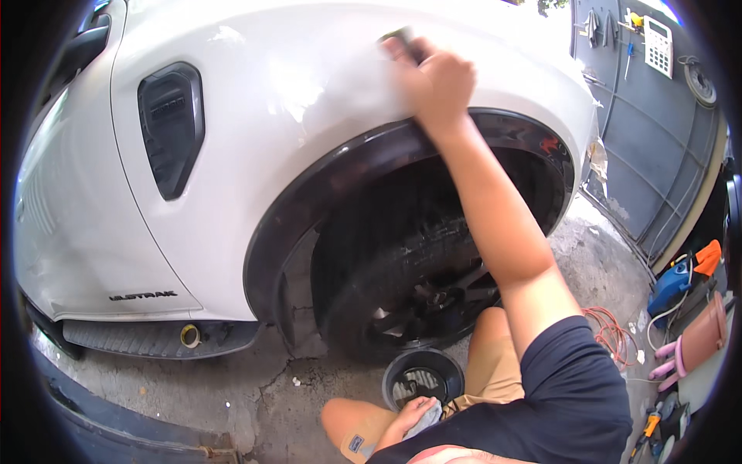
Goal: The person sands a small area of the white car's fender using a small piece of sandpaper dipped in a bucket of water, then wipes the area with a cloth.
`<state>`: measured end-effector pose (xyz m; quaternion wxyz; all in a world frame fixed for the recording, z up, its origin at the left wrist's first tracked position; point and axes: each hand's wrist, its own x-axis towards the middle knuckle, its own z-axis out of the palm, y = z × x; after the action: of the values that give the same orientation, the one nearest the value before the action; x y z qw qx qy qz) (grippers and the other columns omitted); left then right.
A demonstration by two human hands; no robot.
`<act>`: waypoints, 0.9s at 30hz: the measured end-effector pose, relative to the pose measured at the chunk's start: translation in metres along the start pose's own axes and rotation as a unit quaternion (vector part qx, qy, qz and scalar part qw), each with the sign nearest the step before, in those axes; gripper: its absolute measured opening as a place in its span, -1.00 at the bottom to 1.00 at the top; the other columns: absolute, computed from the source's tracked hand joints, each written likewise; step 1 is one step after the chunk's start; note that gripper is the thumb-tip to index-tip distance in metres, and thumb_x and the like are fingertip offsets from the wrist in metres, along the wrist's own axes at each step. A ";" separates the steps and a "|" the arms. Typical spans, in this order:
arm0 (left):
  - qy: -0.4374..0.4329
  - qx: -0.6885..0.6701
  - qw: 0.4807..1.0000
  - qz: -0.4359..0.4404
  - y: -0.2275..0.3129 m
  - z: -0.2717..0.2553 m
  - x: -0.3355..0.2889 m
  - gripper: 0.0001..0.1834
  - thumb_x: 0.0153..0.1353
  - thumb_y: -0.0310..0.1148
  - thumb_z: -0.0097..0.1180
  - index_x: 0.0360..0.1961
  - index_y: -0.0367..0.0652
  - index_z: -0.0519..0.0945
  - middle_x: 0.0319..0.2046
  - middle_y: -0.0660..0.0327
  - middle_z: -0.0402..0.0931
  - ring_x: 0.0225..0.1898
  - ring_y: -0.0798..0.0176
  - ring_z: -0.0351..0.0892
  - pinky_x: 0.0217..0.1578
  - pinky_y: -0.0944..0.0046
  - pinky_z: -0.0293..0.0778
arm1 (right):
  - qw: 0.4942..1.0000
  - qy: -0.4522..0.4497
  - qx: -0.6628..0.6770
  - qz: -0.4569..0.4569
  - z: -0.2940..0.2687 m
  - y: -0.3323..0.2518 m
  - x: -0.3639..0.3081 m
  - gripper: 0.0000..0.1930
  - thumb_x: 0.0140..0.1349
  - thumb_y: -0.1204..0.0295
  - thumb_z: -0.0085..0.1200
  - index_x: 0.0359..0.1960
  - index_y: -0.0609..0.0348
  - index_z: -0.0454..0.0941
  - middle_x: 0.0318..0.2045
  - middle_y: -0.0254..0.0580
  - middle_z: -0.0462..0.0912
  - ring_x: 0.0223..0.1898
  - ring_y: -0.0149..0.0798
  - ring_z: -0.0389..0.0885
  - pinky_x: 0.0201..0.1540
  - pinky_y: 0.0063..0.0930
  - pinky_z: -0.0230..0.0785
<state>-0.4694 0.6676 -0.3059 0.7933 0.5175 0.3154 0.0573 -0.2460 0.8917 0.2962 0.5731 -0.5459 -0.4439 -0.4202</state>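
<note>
My right hand (442, 83) is raised to the white front fender (309, 69) of a vehicle, above the wheel arch. It grips a small dark block (402, 35), slightly blurred by motion; its exact kind cannot be made out. Low in front of me, my left hand (416, 410) is closed around a grey cloth (427, 420) beside my knee. Just beyond that hand stands a black bucket (398, 363) with liquid in it. A black arch trim (309, 182) frames the dark tyre (363, 263) behind my right forearm.
A side step (139, 338) carries a yellow tape roll (190, 335). At right, an orange hose (607, 329) lies on the concrete near a blue container (671, 294) and a pinkish-brown bucket (699, 340). A grey metal gate (641, 147) stands beyond the vehicle's front.
</note>
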 end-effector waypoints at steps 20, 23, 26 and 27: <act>0.014 0.274 0.960 0.053 0.062 0.008 -0.064 -0.43 0.36 0.09 0.22 0.03 -0.26 0.61 -0.13 0.04 0.69 0.00 0.14 0.65 0.07 0.17 0.49 | 0.986 0.014 0.132 -0.101 -0.034 0.013 -0.025 -0.67 0.06 0.36 0.50 -0.59 0.21 0.54 -0.58 -0.15 0.54 -0.59 -0.12 0.49 -0.49 -0.36 0.32; 0.266 0.448 0.835 0.174 0.072 -0.011 -0.110 -0.54 0.41 -0.04 0.18 -0.04 -0.30 0.64 -0.17 -0.04 0.71 -0.11 0.02 0.70 -0.04 0.07 0.56 | 0.928 0.024 0.322 -0.188 -0.060 -0.003 -0.073 -0.72 -0.10 0.59 0.56 -0.47 0.14 0.62 -0.56 -0.25 0.55 -0.53 -0.22 0.49 -0.46 -0.44 0.40; 0.411 0.104 0.878 0.223 0.189 -0.019 -0.164 -0.62 0.44 -0.13 0.14 -0.07 -0.29 0.69 -0.27 0.18 0.71 -0.15 0.22 0.68 -0.03 0.16 0.57 | 0.903 -0.148 0.353 -0.197 -0.103 0.030 -0.154 -0.68 -0.19 0.56 0.58 -0.43 0.09 0.64 -0.54 -0.27 0.52 -0.54 -0.23 0.49 -0.53 -0.40 0.37; 0.404 0.022 0.848 0.342 0.217 -0.036 -0.177 -0.57 0.43 -0.15 0.14 0.07 -0.33 0.60 -0.13 0.12 0.66 -0.06 0.18 0.65 0.02 0.14 0.55 | 0.893 -0.191 0.373 -0.162 -0.117 0.037 -0.179 -0.70 -0.17 0.55 0.57 -0.43 0.11 0.65 -0.54 -0.25 0.54 -0.53 -0.24 0.51 -0.51 -0.40 0.38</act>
<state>-0.5789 0.7213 -0.0516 0.5142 0.5411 0.4120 0.5225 -0.2500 0.7760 0.1124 0.5629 -0.2823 -0.7511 -0.1979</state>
